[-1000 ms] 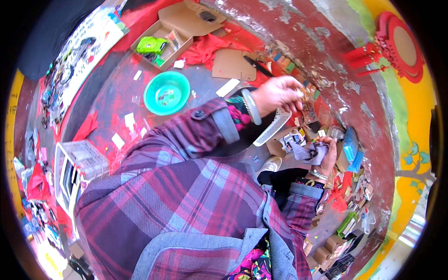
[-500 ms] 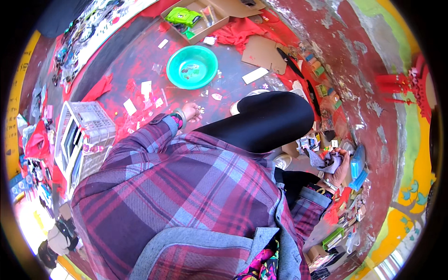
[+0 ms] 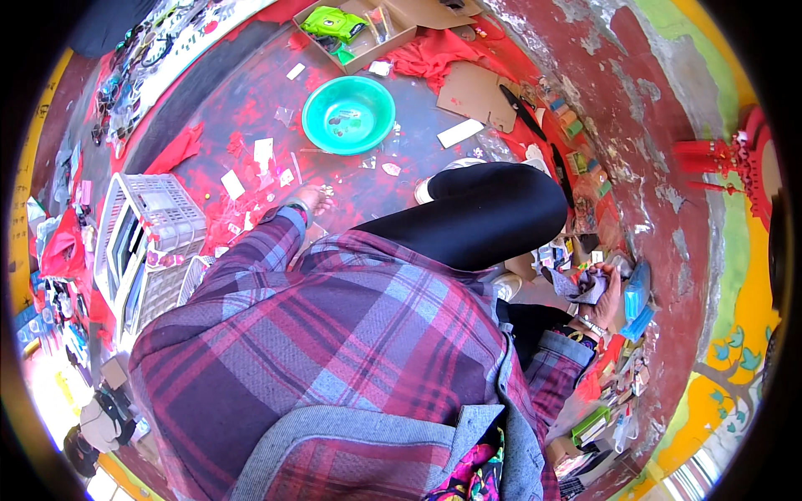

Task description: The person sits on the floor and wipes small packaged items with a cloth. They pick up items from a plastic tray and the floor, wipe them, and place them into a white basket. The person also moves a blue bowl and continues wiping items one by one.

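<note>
My left hand (image 3: 314, 200) is low over the red-stained floor, left of my bent knee and below the green basin (image 3: 313, 125). Its fingers are closed round something small and pale, too small to name. Off to the right, beside the small boxes along the wall, my right hand (image 3: 610, 305) grips a piece of grey cloth (image 3: 579, 285). The cloth is bunched, and part of it hangs from the fingers. Several small coloured pieces lie in the basin.
A grey plastic crate (image 3: 163, 209) stands at the left. A cardboard box (image 3: 397, 42) with bright green packets is at the back. White paper cards (image 3: 459, 134) and red cloth (image 3: 430, 54) lie on the floor. Blue packets (image 3: 637, 292) rest near my right hand.
My left hand has moved a little to the left, away from my knee. My right hand still grips the grey cloth in nearly the same place.
</note>
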